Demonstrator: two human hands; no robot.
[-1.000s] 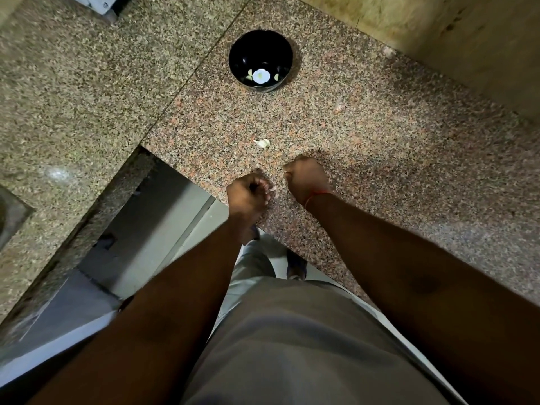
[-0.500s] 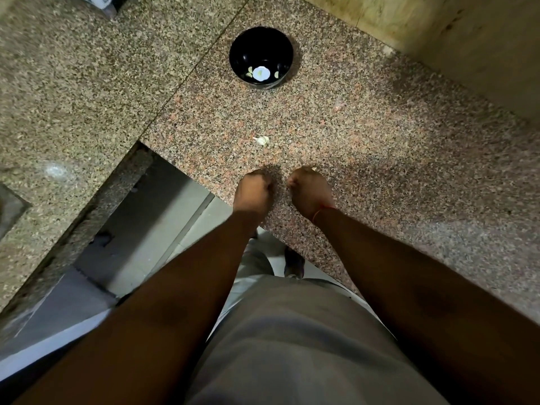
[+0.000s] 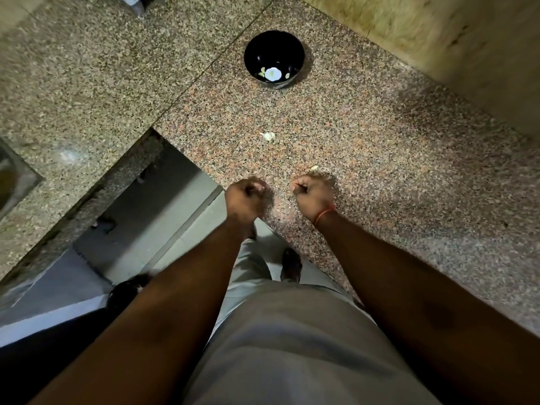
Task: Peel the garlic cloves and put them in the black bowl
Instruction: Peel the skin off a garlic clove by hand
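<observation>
The black bowl stands at the far side of the granite counter and holds a few pale peeled cloves. An unpeeled garlic clove lies on the counter between the bowl and my hands. My left hand is curled over the counter's near edge, with a pale bit of garlic clove showing at its fingertips. A short gap to its right, my right hand is curled with a thin pale sliver of skin at its fingertips. A small pale garlic piece lies just beyond it.
The counter is L-shaped, with an open gap down to the floor at my left hand. A steel sink is set in the left slab. A wall rises at the back right. My shoes show below.
My hands were close together half a second ago and have drawn apart, the right one moving right. The small pale piece beyond my right hand is newly in sight.
</observation>
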